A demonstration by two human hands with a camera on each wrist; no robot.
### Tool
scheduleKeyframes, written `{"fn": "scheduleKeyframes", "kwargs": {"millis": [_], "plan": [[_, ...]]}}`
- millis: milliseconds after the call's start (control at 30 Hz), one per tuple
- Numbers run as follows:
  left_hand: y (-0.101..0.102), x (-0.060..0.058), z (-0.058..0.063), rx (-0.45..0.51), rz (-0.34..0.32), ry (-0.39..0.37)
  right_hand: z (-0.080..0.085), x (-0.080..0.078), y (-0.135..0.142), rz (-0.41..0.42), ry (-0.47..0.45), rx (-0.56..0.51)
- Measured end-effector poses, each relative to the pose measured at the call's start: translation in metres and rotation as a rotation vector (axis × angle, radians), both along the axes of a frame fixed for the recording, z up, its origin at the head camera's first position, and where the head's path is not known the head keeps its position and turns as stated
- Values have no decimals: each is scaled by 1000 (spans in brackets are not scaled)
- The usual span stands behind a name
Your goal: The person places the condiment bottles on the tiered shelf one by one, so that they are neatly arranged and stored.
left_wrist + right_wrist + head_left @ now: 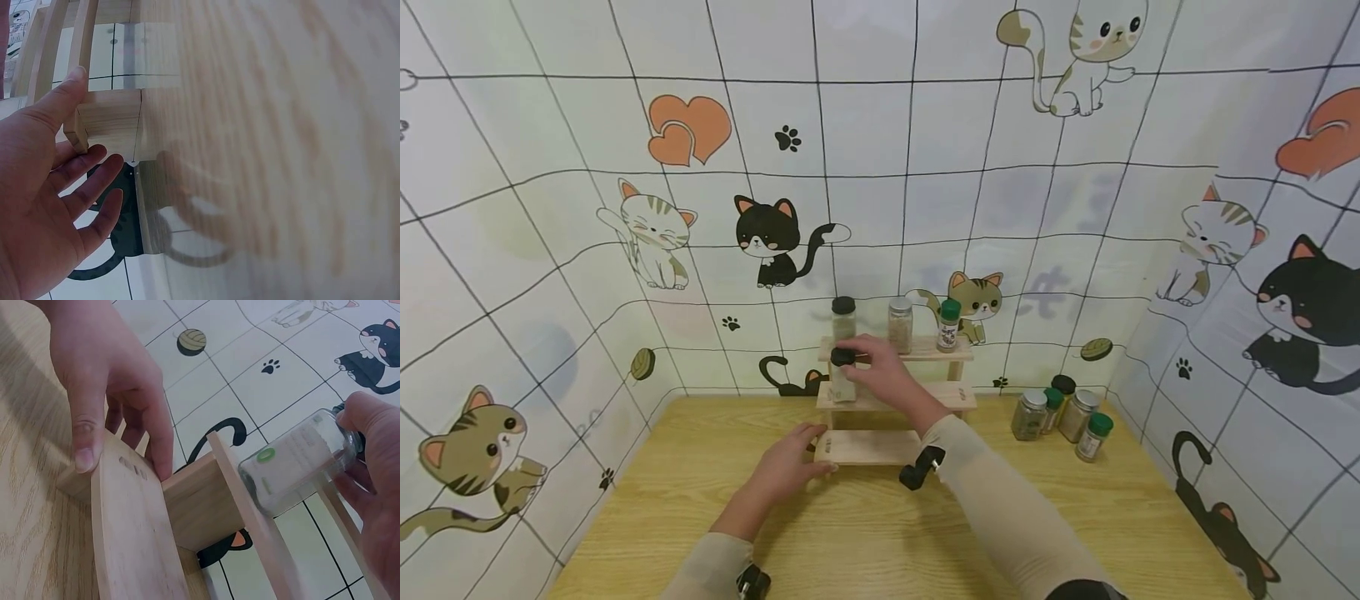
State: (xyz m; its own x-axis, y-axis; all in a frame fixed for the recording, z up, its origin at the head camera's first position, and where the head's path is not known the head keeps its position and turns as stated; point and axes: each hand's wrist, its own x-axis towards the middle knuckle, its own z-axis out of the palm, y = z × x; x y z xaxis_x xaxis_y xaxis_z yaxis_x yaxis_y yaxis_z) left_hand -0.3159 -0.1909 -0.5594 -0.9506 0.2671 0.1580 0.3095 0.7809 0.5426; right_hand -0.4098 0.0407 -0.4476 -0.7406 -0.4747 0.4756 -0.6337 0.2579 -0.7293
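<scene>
A three-tier wooden spice rack (871, 448) stands on the table against the wall. My right hand (887, 382) grips a glass spice jar (290, 464) by its black lid, its base at the left end of the middle shelf. In the right wrist view the jar looks tilted and its label carries a green mark. My left hand (784, 467) holds the left end of the bottom shelf, thumb on top and fingers behind. On the top shelf stand a black-lidded jar (844, 312), a grey-lidded jar (900, 325) and a small green-lidded jar (949, 325).
Several spice jars stand together on the table at right, among them a grey-lidded jar (1029, 415) and a green-lidded jar (1093, 436). A wall covering (865, 208) with cat drawings surrounds the wooden table (880, 533) at the back and sides.
</scene>
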Motion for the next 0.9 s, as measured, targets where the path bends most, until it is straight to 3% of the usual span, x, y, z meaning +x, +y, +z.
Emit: {"fn": "scheduleKeyframes", "kwargs": {"millis": [667,900], "plan": [[1,0,4,2,-2,2,-5,2,-4,-45,-22,-36],[0,1,2,2,-5,11,-9,10,3,-124,-79,-40]]}}
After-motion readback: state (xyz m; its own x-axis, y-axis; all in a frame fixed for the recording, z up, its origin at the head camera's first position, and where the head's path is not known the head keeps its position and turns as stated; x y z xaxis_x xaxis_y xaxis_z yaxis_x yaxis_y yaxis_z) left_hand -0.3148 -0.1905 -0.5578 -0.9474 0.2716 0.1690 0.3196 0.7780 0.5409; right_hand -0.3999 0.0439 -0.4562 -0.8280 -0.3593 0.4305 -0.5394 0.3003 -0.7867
